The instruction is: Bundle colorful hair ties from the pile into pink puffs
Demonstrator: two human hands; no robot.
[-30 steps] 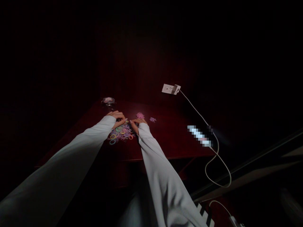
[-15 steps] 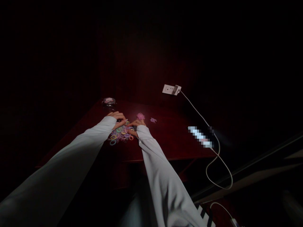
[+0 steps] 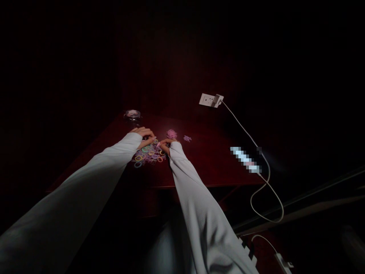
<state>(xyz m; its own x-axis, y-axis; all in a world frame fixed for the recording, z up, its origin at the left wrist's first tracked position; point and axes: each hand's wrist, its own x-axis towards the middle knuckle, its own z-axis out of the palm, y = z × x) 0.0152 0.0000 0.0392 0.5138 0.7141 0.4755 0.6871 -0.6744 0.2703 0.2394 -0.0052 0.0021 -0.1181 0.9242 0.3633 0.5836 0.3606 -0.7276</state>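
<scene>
A pile of small colourful hair ties (image 3: 149,155) in purple, yellow, green, blue and orange lies on the dark red table (image 3: 205,163). At the pile's far left edge is my left hand (image 3: 145,136), its fingers curled with the thumb and fingertips drawn together; whatever lies between them is hidden. My right hand (image 3: 167,144) is over the pile's right side, thumb and forefinger pinched. A pink bit shows at those fingertips, too small to name for certain. Just beyond the right hand sits a heap of pink hair ties (image 3: 171,133), with a smaller purple bunch (image 3: 187,138) to its right.
A clear round jar (image 3: 133,116) stands at the back left of the table. On the right, a white cable (image 3: 239,127) runs from a wall socket (image 3: 207,100) to a pixelated bright object (image 3: 245,160). A white plug-like block (image 3: 283,263) is at lower right.
My right hand has lifted from the middle of the pile toward its far right side, fingers now pinched. My left hand stays at the far left edge. The whole view has shifted slightly.
</scene>
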